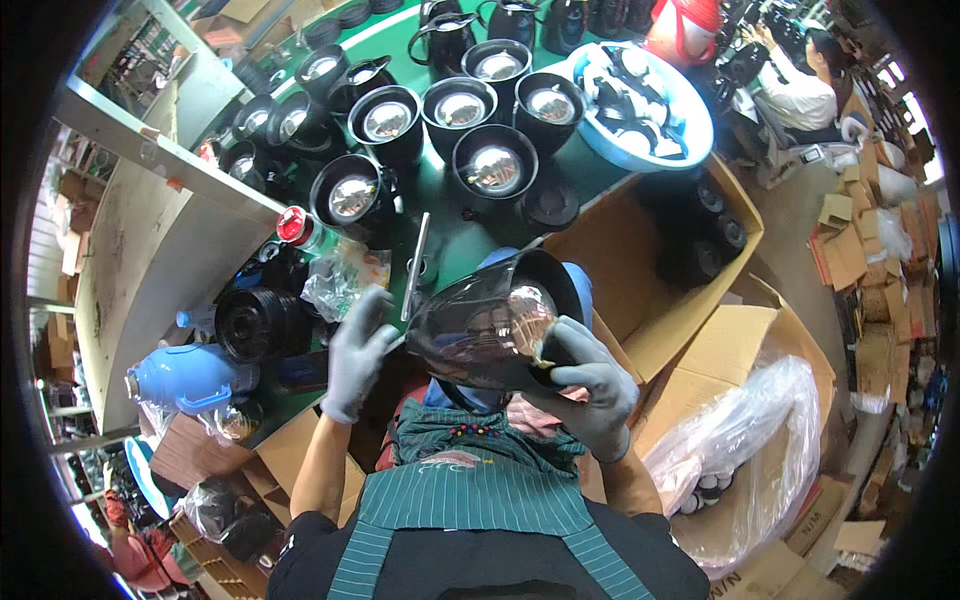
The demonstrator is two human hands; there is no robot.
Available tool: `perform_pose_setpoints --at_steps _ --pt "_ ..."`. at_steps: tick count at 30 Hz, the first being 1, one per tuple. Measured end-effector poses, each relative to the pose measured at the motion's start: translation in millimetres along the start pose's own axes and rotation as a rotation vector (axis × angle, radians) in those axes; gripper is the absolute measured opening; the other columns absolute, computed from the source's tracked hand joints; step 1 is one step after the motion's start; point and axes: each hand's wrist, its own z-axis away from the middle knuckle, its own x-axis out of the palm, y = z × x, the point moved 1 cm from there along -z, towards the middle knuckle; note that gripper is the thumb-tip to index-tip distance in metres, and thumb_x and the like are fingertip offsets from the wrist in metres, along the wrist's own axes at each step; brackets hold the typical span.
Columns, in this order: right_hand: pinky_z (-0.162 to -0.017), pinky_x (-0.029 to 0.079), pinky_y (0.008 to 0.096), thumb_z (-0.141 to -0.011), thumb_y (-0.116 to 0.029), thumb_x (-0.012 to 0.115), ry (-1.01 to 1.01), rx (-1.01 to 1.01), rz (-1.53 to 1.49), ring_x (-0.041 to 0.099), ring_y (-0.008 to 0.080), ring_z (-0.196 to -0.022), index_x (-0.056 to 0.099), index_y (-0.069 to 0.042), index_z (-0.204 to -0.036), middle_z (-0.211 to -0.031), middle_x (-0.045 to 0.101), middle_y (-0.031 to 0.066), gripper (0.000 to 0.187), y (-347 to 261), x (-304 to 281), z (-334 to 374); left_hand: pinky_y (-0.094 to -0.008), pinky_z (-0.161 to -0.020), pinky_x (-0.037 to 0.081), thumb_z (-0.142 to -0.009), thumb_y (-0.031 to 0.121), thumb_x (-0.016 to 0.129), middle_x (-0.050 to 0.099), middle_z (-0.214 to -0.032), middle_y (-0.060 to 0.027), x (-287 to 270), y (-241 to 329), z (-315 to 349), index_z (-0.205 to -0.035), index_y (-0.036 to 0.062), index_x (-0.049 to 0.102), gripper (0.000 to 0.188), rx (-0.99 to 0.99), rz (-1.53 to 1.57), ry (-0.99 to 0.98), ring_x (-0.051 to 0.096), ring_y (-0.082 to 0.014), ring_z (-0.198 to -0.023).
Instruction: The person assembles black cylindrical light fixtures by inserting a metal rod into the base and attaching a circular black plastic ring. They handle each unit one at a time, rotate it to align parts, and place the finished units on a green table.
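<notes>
A glossy black vacuum jug body (458,325) lies tilted across my lap, its wide mouth to the right and a silver liner inside. My right hand (595,385), in a grey glove, grips the jug at its rim, with the thumb near the mouth. Beside the jug's other end is my left hand (358,355), also gloved, its fingers apart and slightly blurred. Whether its fingertips touch the jug I cannot tell. Just beyond, a slim metal bar (416,265) stands at the edge of the green table (455,240).
Several black jugs with silver liners (495,170) crowd the table. A blue basin (700,125) of black-and-white parts stands at far right. An open carton (690,305) holds black parts; another carton (720,345) has plastic wrap. At left are a blue jug (185,378) and black discs (262,325). Another person (800,95) sits far right.
</notes>
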Motion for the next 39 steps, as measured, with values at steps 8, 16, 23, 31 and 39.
perform_pose_setpoints --at_steps 8,16,23,31,39 --pt "-0.111 0.05 0.0601 -0.086 -0.016 0.089 -0.341 -0.132 -0.2 0.062 0.0434 -0.141 0.066 -0.012 -0.123 -0.152 0.065 0.0208 0.044 16.5 12.8 -14.4 -0.0437 -0.125 0.045 -0.109 0.017 0.063 0.052 -0.164 -0.0147 -9.6 -121.3 1.8 -0.166 0.0029 0.039 0.063 -0.514 0.586 -0.594 0.055 -0.0261 -0.146" --pt "-0.117 0.045 0.0539 -0.087 -0.032 0.089 -0.241 0.259 0.118 0.054 0.0388 -0.143 0.06 -0.004 -0.15 -0.158 0.055 0.0247 0.074 206.8 -12.9 -83.5 -0.0428 -0.124 0.045 -0.109 0.021 0.063 0.056 -0.16 -0.014 -1.6 -138.9 -24.6 -0.163 0.0032 0.045 0.059 -0.313 0.396 -0.492 0.057 -0.0253 -0.144" --pt "-0.126 0.032 0.0625 -0.074 -0.054 0.094 -0.411 0.468 0.98 0.034 0.0553 -0.152 0.049 -0.029 -0.165 -0.167 0.034 0.0341 0.105 332.0 13.1 -95.0 -0.0431 -0.125 0.045 -0.106 0.022 0.068 0.057 -0.16 -0.0137 11.8 -136.8 -35.8 -0.162 0.0042 0.047 0.062 -0.359 0.449 -0.525 0.057 -0.0257 -0.144" --pt "-0.129 0.032 0.0443 -0.066 -0.048 0.102 -0.142 0.41 -0.45 0.039 0.0352 -0.158 0.05 -0.003 -0.164 -0.171 0.038 0.0206 0.12 104.7 16.5 -46.1 -0.0435 -0.125 0.044 -0.103 0.022 0.074 0.057 -0.16 -0.0134 26.9 -123.8 -36.9 -0.162 0.0055 0.048 0.067 -0.363 0.49 -0.647 0.057 -0.0261 -0.144" --pt "-0.125 0.029 0.0603 -0.06 -0.07 0.094 -0.294 0.002 -0.02 0.035 0.0544 -0.153 0.052 -0.027 -0.165 -0.171 0.028 0.0321 0.121 61.4 10.2 4.4 -0.0438 -0.126 0.042 -0.099 0.022 0.08 0.057 -0.16 -0.013 33.0 -89.0 -27.6 -0.162 0.0067 0.05 0.071 -0.266 0.429 -0.951 0.057 -0.0265 -0.144"
